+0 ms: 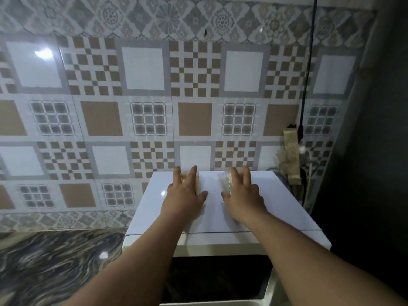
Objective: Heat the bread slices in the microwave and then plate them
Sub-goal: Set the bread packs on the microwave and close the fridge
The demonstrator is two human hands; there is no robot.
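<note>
From the head view, my left hand [185, 191] and right hand [239, 189] each lie with fingers spread over a bread slice [197, 181] on the microwave [278, 208] top, probably to pick them up; the door looks open below.

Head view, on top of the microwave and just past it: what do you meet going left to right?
Left hand over a bread slice → right hand over a wrapped bread slice → gold ribbon → black cable.
</note>
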